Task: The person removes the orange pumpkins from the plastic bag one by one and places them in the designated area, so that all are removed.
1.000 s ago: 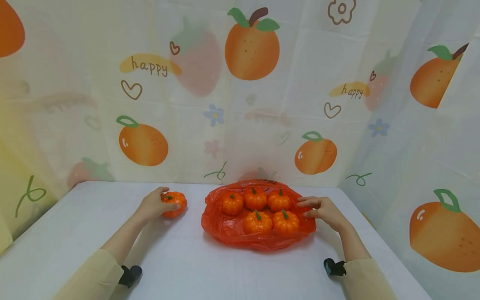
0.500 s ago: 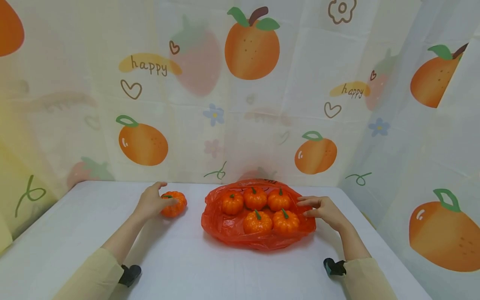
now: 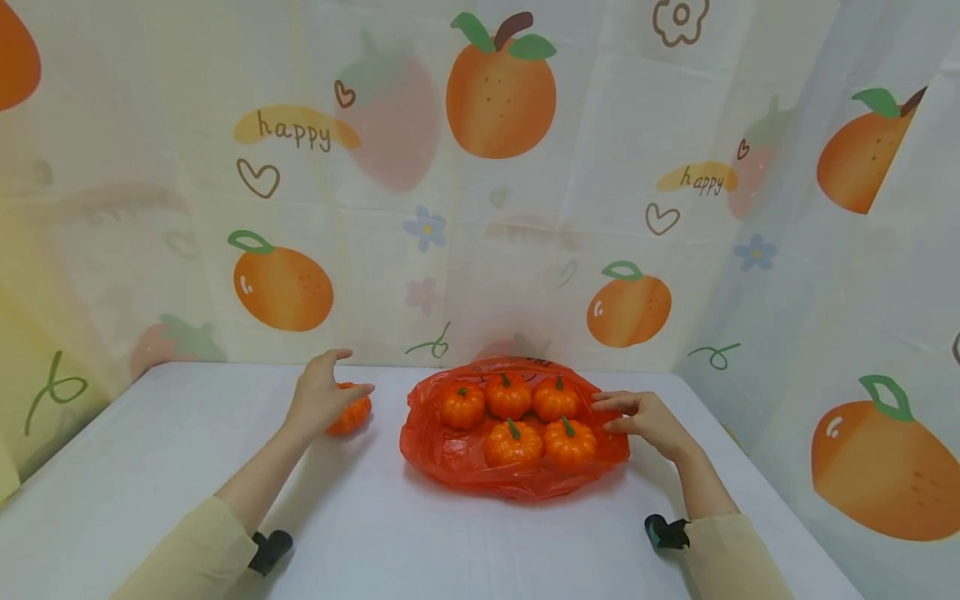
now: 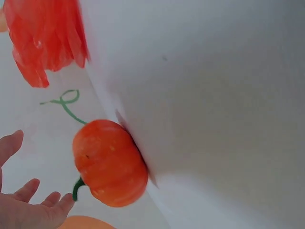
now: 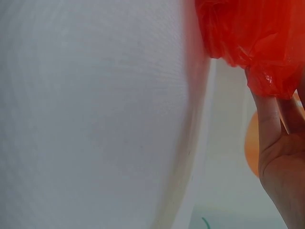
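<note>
The bag [image 3: 517, 488] is red, with dark markings [image 3: 538, 362] along its far edge. Inside it, five pumpkins [image 3: 514, 447] are glossy orange with green stems [image 3: 513, 428]; the lone pumpkin [image 4: 112, 164] left of the bag is also orange, its stem [image 4: 77, 189] dark green. Under the bag, the counter [image 3: 480, 550] is white. Behind the bag, a cream backdrop [image 3: 615, 108] carries orange fruits [image 3: 501, 104], faded pink strawberries [image 3: 393, 125], blue flowers [image 3: 425, 228] and brown hearts [image 3: 258, 178].

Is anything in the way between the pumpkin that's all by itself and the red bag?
No, nothing I can see. Only white table lies between the lone pumpkin and the red bag. In the head view, the left hand covers part of that pumpkin.
</note>
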Available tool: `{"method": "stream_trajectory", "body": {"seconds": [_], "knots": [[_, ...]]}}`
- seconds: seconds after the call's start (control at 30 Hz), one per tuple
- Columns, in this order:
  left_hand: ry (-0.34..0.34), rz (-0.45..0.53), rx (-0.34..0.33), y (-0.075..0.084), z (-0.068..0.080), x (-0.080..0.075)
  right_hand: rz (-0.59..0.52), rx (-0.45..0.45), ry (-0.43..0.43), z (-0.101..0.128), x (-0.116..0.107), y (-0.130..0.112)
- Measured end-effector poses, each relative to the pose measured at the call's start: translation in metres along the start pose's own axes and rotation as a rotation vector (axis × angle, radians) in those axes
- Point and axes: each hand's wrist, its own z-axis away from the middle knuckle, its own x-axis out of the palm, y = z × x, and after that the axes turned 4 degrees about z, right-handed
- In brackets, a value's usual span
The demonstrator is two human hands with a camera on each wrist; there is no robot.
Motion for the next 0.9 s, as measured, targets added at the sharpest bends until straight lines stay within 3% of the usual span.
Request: {"method": "stream_trajectory", "body": {"seconds": [0.27,0.43,0.73,0.9], "knots": [[0.041,0.028,0.121,0.025,0.011,0.012,-0.003,-0.007,0.001,0.000,0.000,0.000],[0.045,0.056,0.153,0.039,0.015,0.024,0.000,0.000,0.004,0.000,0.000,0.000],[-0.070,0.081,0.209,0.058,0.024,0.046,0.014,-0.018,-0.003,0.000,0.000,0.000],[-0.152,0.119,0.192,0.071,0.031,0.057,0.021,-0.024,0.001,0.000,-0.001,0.001]]}}
